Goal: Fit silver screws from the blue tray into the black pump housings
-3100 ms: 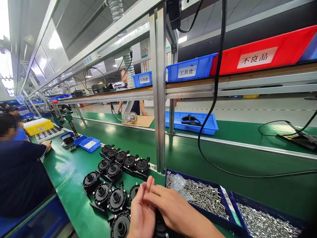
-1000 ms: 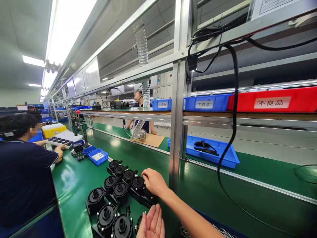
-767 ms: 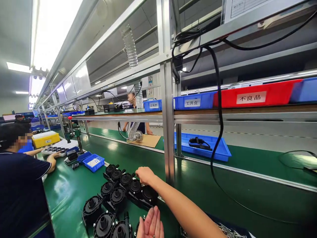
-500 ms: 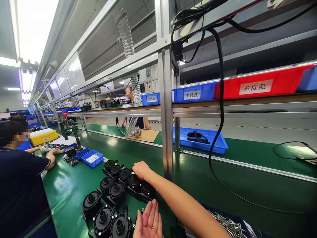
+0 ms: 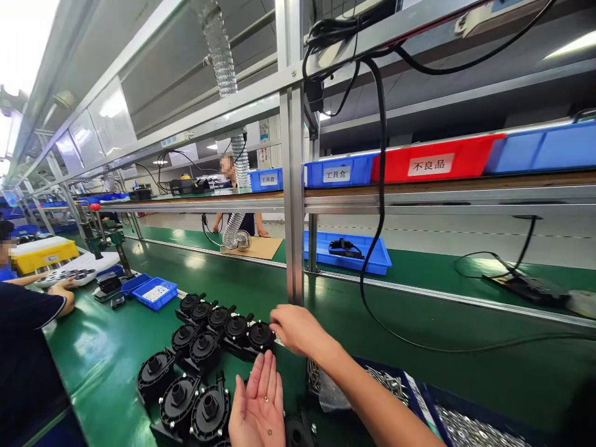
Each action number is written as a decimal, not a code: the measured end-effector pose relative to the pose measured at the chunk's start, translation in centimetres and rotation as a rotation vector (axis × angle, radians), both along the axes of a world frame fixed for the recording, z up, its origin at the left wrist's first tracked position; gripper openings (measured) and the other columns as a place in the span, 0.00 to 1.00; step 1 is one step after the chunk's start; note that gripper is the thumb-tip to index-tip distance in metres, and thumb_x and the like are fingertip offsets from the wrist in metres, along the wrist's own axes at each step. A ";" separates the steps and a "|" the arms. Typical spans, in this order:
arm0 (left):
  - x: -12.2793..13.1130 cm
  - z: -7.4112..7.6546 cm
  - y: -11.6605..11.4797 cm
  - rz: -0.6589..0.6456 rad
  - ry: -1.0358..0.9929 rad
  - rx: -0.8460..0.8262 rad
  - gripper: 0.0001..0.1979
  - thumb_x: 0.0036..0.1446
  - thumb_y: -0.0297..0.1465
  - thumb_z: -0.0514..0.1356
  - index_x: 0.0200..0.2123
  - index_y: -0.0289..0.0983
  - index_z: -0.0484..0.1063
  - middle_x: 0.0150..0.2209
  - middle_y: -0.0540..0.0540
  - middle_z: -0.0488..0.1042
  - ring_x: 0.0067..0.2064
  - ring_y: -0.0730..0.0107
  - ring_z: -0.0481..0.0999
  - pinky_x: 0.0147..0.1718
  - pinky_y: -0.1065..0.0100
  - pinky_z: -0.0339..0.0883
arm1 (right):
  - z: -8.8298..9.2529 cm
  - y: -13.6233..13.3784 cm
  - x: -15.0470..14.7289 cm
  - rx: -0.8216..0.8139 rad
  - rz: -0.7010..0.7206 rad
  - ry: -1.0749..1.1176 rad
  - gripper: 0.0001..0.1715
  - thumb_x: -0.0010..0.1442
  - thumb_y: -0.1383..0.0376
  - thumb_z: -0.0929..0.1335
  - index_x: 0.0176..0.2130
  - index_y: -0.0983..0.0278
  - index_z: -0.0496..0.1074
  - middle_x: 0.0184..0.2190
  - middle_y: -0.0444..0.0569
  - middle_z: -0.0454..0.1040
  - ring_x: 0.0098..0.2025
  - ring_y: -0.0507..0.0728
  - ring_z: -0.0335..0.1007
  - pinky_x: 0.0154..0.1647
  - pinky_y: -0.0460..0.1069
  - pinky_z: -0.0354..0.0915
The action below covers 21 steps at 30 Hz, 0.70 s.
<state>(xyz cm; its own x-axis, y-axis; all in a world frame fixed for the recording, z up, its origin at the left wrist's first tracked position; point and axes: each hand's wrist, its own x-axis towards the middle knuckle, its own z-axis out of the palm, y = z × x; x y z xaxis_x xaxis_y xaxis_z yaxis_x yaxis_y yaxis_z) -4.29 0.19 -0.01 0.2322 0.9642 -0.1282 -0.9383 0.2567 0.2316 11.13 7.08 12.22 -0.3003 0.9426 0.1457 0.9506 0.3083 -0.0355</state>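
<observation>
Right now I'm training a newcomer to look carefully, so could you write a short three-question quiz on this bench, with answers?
1. Which of the wearer's hands is open, palm up?
2. True or false: the red bin stands on the shelf.
3. What is nearest the fingertips of the right hand? A: yellow box; B: black part; C: cardboard.

Key: 1. The left hand. 2. True. 3. B.

Left hand (image 5: pixel 261 413) cut off at bottom edge; metal bits (image 5: pixel 266 399) on palm too small to identify. Screw tray (image 5: pixel 379 364) partly hidden behind right forearm (image 5: pixel 372 397). Co-worker (image 5: pixel 25 310) cut by left edge.
</observation>
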 end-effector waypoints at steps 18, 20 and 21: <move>1.2 1.6 -1.9 -0.047 0.039 0.110 0.31 0.72 0.47 0.47 0.62 0.32 0.73 0.67 0.32 0.66 0.71 0.53 0.61 0.68 0.54 0.59 | -6.8 -10.4 13.1 -0.318 -0.433 0.146 0.18 0.43 0.82 0.74 0.31 0.62 0.79 0.36 0.56 0.82 0.42 0.71 0.81 0.33 0.50 0.62; 1.2 1.8 -2.0 -0.047 0.039 0.107 0.31 0.72 0.48 0.47 0.62 0.31 0.73 0.67 0.32 0.66 0.70 0.52 0.61 0.68 0.54 0.59 | -6.4 -10.6 13.7 -0.307 -0.438 0.176 0.17 0.41 0.82 0.75 0.26 0.61 0.77 0.32 0.53 0.81 0.39 0.70 0.81 0.30 0.49 0.59; 1.2 1.9 -2.1 -0.046 0.040 0.108 0.31 0.72 0.48 0.47 0.62 0.31 0.73 0.67 0.32 0.66 0.71 0.53 0.61 0.68 0.54 0.59 | -6.1 -10.6 13.9 -0.299 -0.438 0.190 0.17 0.41 0.82 0.75 0.24 0.61 0.76 0.30 0.53 0.81 0.37 0.69 0.80 0.29 0.49 0.58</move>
<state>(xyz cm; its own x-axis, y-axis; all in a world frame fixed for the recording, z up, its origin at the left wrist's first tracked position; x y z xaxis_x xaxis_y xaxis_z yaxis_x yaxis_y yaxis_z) -3.06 -1.88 1.89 0.2734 0.9613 -0.0344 -0.9157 0.2710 0.2968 25.04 -3.53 6.15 0.1344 0.9819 -0.1334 0.9558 -0.1640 -0.2439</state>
